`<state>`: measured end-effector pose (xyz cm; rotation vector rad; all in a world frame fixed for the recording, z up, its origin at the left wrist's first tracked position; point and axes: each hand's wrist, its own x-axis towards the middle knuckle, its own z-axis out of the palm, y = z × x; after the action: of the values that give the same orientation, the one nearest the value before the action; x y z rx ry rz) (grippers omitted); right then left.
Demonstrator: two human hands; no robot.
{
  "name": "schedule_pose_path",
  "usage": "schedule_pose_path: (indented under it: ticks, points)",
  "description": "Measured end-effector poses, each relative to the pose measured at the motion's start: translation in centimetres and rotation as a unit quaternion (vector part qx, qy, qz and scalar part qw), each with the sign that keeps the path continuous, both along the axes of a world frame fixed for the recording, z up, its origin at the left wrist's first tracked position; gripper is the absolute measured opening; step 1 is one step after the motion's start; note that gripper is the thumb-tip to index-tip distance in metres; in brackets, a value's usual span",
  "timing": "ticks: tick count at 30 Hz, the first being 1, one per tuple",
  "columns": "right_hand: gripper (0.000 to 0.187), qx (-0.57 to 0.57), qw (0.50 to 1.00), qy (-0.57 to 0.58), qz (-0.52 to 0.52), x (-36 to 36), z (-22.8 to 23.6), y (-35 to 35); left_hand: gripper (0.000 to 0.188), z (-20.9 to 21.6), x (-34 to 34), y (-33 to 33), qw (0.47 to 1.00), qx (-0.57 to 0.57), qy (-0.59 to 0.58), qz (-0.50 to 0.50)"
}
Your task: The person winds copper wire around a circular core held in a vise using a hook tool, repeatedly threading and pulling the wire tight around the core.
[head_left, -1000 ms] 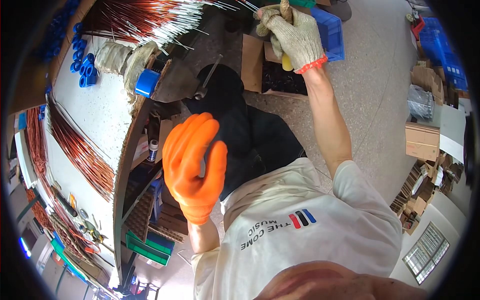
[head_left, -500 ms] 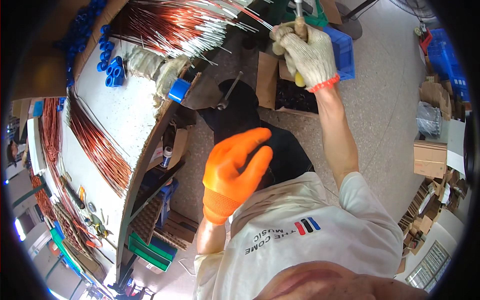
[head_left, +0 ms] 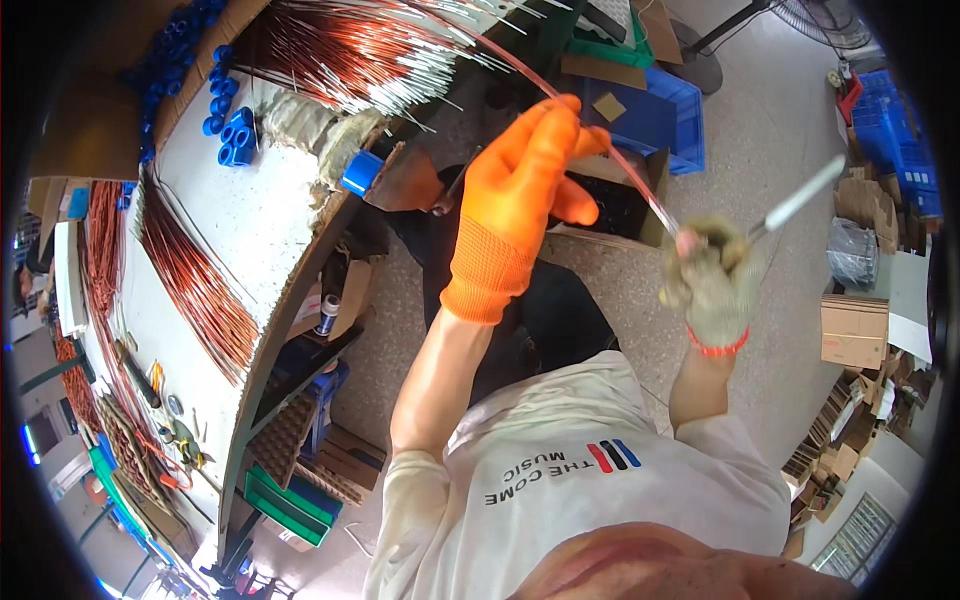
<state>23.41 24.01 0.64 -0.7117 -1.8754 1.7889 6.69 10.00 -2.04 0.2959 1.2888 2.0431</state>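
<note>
A slim bundle of copper wires (head_left: 635, 178) stretches between the two hands of a worker in a white T-shirt (head_left: 540, 425) and dark trousers (head_left: 545, 300). The right hand (head_left: 715, 275), in a knitted glove with a red-trimmed cuff, is closed around the pale ends of the bundle, the wires leaving the grip on its thumb side. A long tool with a pale shaft (head_left: 805, 195), blurred, juts from the opposite side of the same fist. The left hand (head_left: 515, 180), in an orange glove, is raised at the middle of the run, its fingers bent across the wires and its thumb standing apart below; whether those fingers pinch the bundle cannot be told from this angle. Past the orange fingertips, the wires slant up and left toward the workbench (head_left: 270, 250).

Under the stretched wires, a cardboard box (head_left: 656, 188) with dark contents sits on the speckled floor, and a blue crate (head_left: 687, 120) lies just beyond it. On the bench, a large heap of copper wires (head_left: 330, 50) fans out with silvery ends, near a cluster of blue rings (head_left: 235, 140); a second sheaf of copper wires (head_left: 195, 280) lies farther down the white top. In the background, a standing fan (head_left: 820, 20), blue baskets (head_left: 885, 140) and stacked cartons (head_left: 855, 330) line the far side of the room.
</note>
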Motion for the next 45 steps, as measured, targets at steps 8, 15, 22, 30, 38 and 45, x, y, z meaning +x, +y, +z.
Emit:
schedule_pose_path:
  ticks: [8, 15, 22, 30, 38, 45]
  points:
    - [0.020, -0.136, 0.976, -0.166, 0.047, 15.2, -6.5, 3.9, 0.047, -3.0, 1.6, 0.3, 0.996, 0.050, -0.046, 0.054]
    - [0.022, -0.034, 0.892, -0.415, 0.178, 14.9, -9.5, 7.7, 0.036, -7.2, 7.8, -3.9, 0.992, -0.030, -0.114, 0.050]
    - [0.020, 0.043, 0.856, -0.358, 0.371, -4.2, -6.2, -5.3, 0.034, -8.7, 6.3, -10.6, 0.975, -0.034, -0.134, 0.172]
    - [0.015, -0.010, 0.889, -0.220, 0.401, -9.6, -7.1, -10.4, 0.036, -9.6, 1.1, -16.1, 0.968, -0.027, -0.055, 0.244]
    - [0.018, 0.173, 0.910, -0.158, 0.342, -10.6, -4.5, -12.1, 0.031, -5.0, 2.1, -15.6, 0.973, -0.031, 0.020, 0.228]
    - [0.017, 0.097, 0.948, -0.034, 0.302, -9.1, -1.8, -10.1, 0.035, -0.1, 2.4, -14.1, 0.968, -0.102, 0.120, 0.196]
